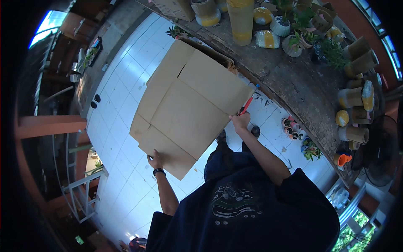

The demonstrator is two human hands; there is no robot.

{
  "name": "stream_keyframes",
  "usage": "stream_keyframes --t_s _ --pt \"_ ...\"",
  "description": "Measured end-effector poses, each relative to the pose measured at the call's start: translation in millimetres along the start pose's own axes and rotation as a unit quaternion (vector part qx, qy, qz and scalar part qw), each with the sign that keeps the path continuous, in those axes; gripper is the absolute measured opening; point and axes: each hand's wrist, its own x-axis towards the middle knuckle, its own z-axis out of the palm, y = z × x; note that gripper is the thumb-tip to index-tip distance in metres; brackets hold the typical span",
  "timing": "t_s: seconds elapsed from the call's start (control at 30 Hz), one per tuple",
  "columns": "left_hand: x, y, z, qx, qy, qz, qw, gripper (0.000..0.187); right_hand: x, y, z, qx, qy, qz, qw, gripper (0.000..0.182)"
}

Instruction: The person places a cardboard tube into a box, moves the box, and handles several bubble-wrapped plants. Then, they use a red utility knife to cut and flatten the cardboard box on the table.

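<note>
A large flattened piece of brown cardboard (189, 107), with creases and a slit near its upper part, spans the space in front of me. My left hand (155, 159) is closed on its lower left flap, a dark watch on the wrist. At the right edge of the sheet, my right hand (240, 122) grips a slim red utility knife (247, 105), pointing up and away. The fingers of that hand also touch the cardboard's edge; how they share the two is partly hidden.
A worn wooden table (285, 80) runs along the right, carrying potted plants (294, 44), cardboard tubes (361, 63), yellow-taped bundles (267, 39) and an orange cup (342, 159). Small pots (289, 126) stand on the white tiled floor (121, 155). A black fan (382, 151) is at far right.
</note>
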Motion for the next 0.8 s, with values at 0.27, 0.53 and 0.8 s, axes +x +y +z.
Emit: stream_keyframes --t_s 0.27,0.53,0.8 --pt "-65.0 78.7 3.0 -0.007 0.098 0.086 0.991 0.043 2.8 -23.8 -17.1 0.178 -0.107 0.052 0.977 0.045" --pt "-96.6 183.6 -41.9 -0.089 0.104 0.101 0.985 0.029 -51.3 -173.8 -34.6 0.292 -0.229 -0.08 0.925 0.053" --pt "-187.2 152.1 -58.0 -0.203 0.103 0.069 0.971 0.027 -66.4 -96.0 -131.6 0.363 -0.192 -0.015 0.912 0.056"
